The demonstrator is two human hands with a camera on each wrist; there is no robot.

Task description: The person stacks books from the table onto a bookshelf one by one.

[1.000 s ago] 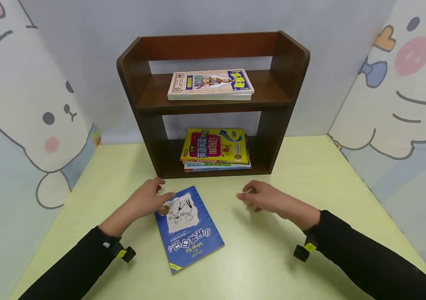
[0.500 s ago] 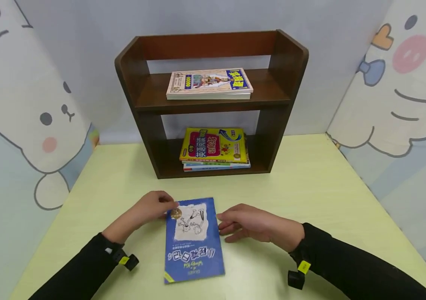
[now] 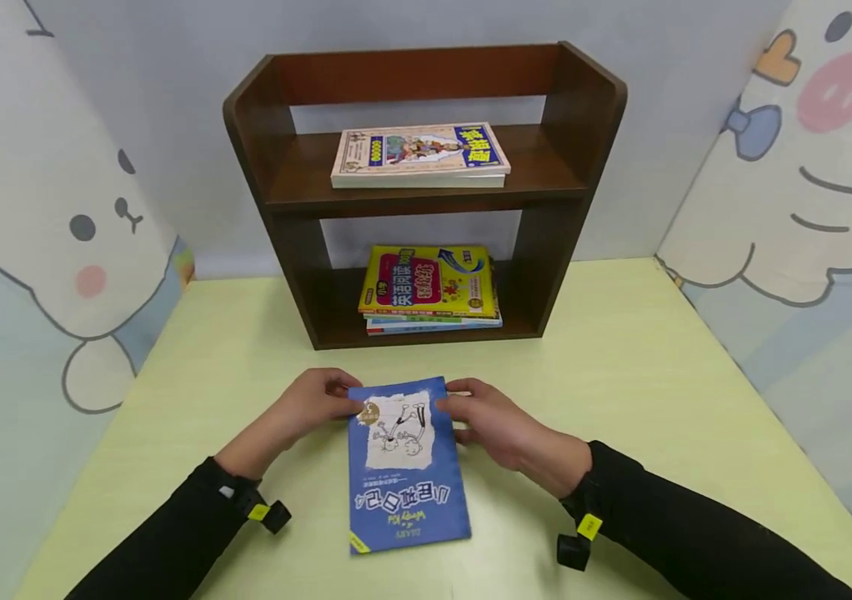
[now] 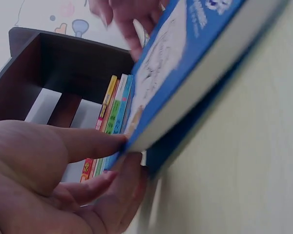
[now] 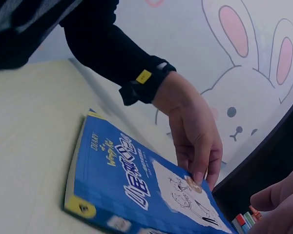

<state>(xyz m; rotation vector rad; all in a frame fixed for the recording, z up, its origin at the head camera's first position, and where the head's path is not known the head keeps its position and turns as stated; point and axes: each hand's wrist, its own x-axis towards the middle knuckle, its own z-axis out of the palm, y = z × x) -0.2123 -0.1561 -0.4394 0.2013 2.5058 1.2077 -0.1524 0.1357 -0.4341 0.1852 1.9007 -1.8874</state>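
Observation:
A blue paperback book with a line-drawn cover lies between my hands, its cover lettering upside down in the head view. My left hand pinches its far left corner, thumb on the cover and fingers beneath, as the left wrist view shows. At the far right corner my right hand holds the book with the thumb over the cover edge; its other fingers are partly hidden behind the edge. The left wrist view shows the book's left hand-held edge tilted up from the table.
Behind the book stands a dark brown two-tier shelf. Pale books lie flat on its upper tier, and a stack topped by a yellow book lies on the lower. Walls with cartoon animals flank the pale yellow table.
The blue book has turned straighter and shifted rightward, then slightly away from me. My right hand has come in from the right to the book's edge; my left hand has kept its corner.

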